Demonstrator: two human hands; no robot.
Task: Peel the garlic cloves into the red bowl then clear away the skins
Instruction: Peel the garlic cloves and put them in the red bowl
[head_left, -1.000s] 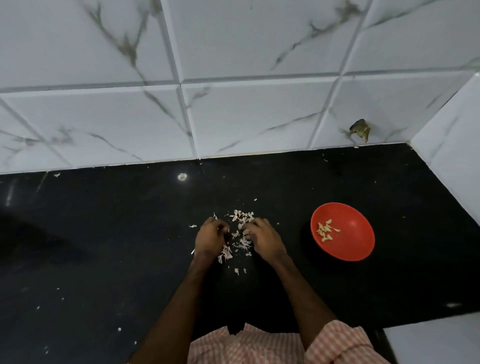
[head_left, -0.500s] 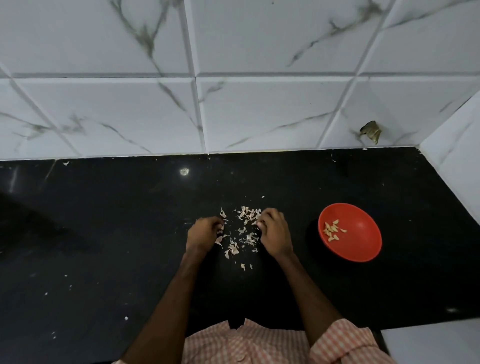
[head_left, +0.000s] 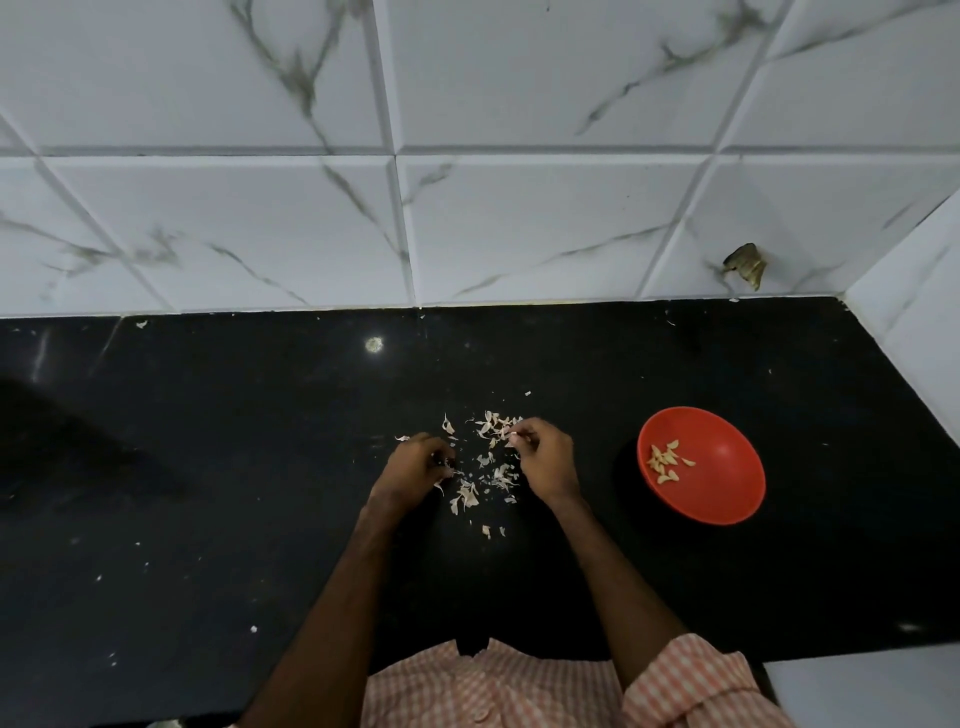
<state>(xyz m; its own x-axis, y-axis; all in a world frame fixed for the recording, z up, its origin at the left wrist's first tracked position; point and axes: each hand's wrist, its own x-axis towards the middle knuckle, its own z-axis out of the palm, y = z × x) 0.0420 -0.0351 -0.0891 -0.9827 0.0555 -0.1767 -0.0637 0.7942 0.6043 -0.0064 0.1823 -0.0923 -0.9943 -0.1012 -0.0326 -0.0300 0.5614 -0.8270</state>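
There is one red bowl (head_left: 727, 501) at 3 o'clock from two hands, the left hand (head_left: 410, 470) and the right hand (head_left: 548, 462). In it lie about ten garlic cloves (head_left: 665, 462). Some dozens of skins (head_left: 467, 496), too many to count exactly, lie between the hands.

Right hand (head_left: 548, 460) pinches garlic skins (head_left: 469, 496); left hand (head_left: 415, 467) curls beside them.

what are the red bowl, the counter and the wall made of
Red bowl: likely plastic, even matte red, thin rim. Counter: polished black stone, perhaps granite; it mirrors a light. Wall: glossy white marble-look tiles, grey veins, bevelled joints.
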